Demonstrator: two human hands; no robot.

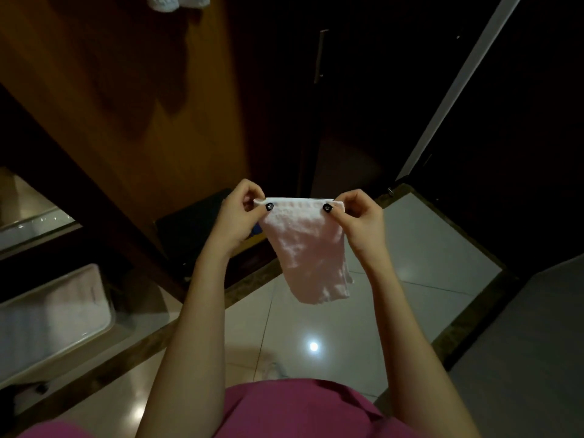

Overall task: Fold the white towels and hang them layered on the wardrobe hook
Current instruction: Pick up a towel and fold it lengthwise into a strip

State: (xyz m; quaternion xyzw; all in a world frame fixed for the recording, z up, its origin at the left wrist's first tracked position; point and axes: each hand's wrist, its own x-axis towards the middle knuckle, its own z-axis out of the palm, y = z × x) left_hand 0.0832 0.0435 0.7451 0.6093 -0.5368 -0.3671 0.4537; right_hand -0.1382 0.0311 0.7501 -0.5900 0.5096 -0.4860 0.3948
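Head camera view, looking down: a person in a pink top holds a small white towel out in front of the body, above a glossy tiled floor. The left hand pinches the towel's upper left corner between thumb and forefinger, with the other fingers curled behind the cloth. The right hand pinches the upper right corner in the same way, its remaining fingers folded into the palm. Both thumbnails are painted dark and press on the near face of the towel. The top edge is stretched nearly straight between the two hands, and the rest of the cloth hangs free below them, narrowing towards its lower end and touching nothing else.

Behind the hands stands the brown wooden wardrobe panel. A scrap of white terry cloth shows at the very top edge of the frame against that panel; what it hangs from lies outside the frame. A dark door with a long vertical handle stands to the right of the panel. At lower left, well apart from the hands, sits a white bin with pale cloth inside, too blurred to make out further. A bright ceiling light is reflected in the floor below the hanging towel.
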